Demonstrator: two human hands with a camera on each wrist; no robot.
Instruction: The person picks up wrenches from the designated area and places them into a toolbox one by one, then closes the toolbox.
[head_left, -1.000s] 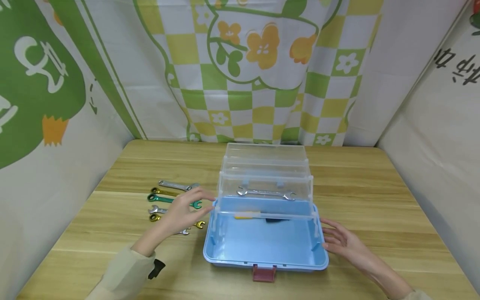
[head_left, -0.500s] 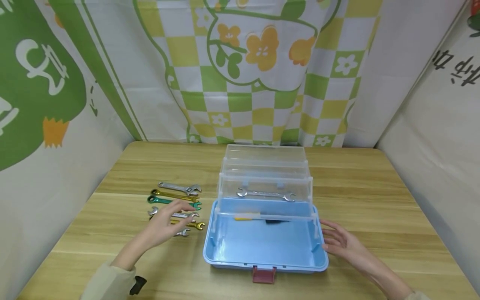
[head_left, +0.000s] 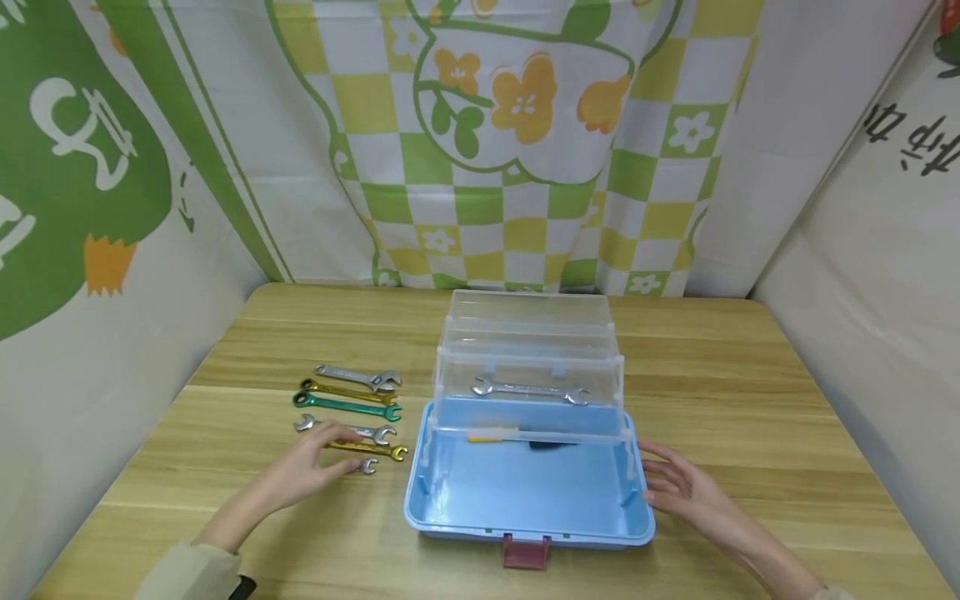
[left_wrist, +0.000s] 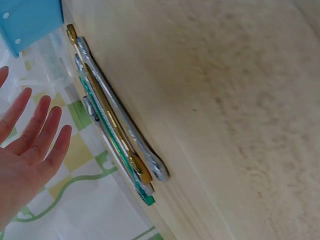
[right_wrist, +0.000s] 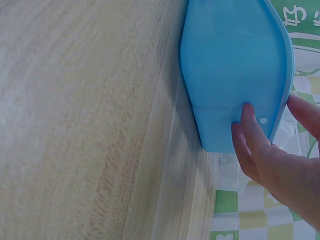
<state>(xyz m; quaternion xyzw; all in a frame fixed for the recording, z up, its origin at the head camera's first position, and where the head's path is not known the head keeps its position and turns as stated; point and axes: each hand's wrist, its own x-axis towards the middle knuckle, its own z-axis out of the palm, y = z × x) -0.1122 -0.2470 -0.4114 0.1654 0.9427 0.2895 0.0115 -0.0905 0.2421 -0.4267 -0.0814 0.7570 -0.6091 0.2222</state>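
Observation:
My left hand (head_left: 300, 471) hovers over the near end of a row of wrenches, fingers spread and holding nothing. Under it lies a silver wrench (head_left: 367, 467), mostly hidden. Beyond are a gold wrench (head_left: 378, 450), a silver open-end wrench (head_left: 381, 434), a green ratchet wrench (head_left: 348, 406), another gold wrench (head_left: 348, 391) and an adjustable wrench (head_left: 356, 376). My right hand (head_left: 693, 492) touches the right side of the blue toolbox (head_left: 525, 504); in the right wrist view its fingers (right_wrist: 254, 132) lie along the outer wall, with the thumb at the rim.
Clear plastic trays (head_left: 528, 325) stand raised at the back of the toolbox. One holds a double open-end wrench (head_left: 531, 390). Below them, inside the box, lies a yellow-handled item (head_left: 491, 434). A maroon latch (head_left: 526, 552) hangs at the front. A patterned curtain (head_left: 525, 208) backs the table.
My left hand has moved from the toolbox's left edge toward me and to the left, uncovering the farther wrenches. The right hand has stayed at the box's side.

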